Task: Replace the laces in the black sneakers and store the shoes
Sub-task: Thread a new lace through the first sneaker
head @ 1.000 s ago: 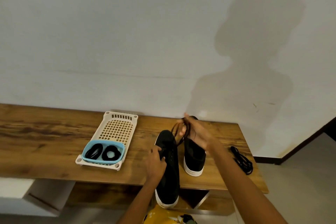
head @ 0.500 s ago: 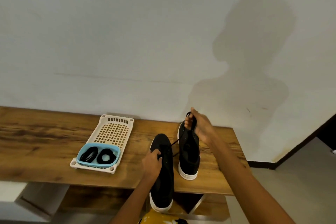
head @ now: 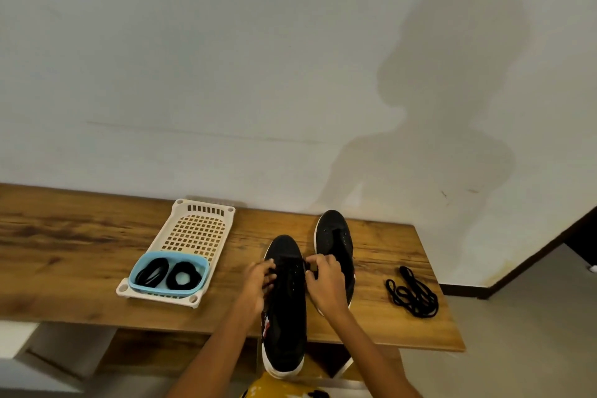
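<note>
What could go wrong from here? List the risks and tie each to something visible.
1. The near sneaker overhangs the table's front edge; tugging at its eyelets with the left hand and right hand might tip it off.
2. The loose lace lies near the table's right end and could be knocked to the floor.

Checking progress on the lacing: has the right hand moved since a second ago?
Yes. The right hand has come down from the far sneaker's toe toward the table's near edge, now at the near sneaker's eyelets.
</note>
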